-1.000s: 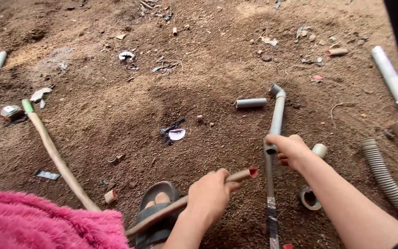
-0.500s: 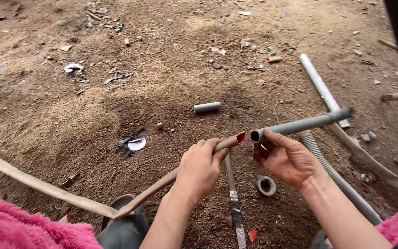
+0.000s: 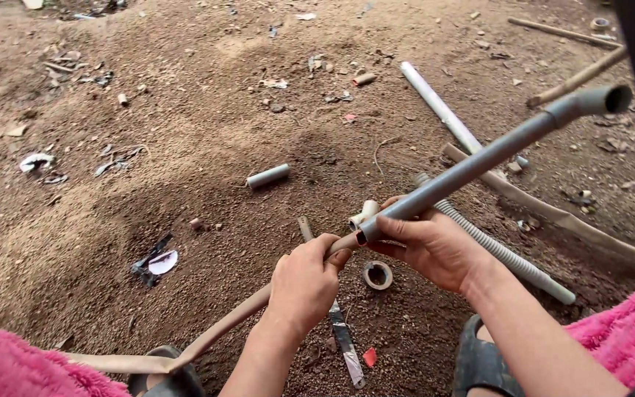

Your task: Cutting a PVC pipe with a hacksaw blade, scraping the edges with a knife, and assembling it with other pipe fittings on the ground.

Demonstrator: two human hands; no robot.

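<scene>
just above the bare dirt ground point(image 3: 148, 184), the left hand point(image 3: 304, 283) was wrapped tight around a tan hose point(image 3: 214, 331) whose red-rimmed tip met, right beside the grip, the open end of a grey pipe point(image 3: 479, 163) pinched in the right hand point(image 3: 435, 246), with a small ring point(image 3: 377, 275) lying below.

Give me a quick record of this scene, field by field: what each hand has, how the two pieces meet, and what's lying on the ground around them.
Setting: bare dirt ground with scattered litter
Left hand: shut on tan hose
Right hand: shut on grey pipe, elbow at far end
Junction: hose tip meets pipe mouth between the hands
Below hands: tape roll, hacksaw blade
Nearby: short pipe piece, corrugated conduit, white pipe
</scene>
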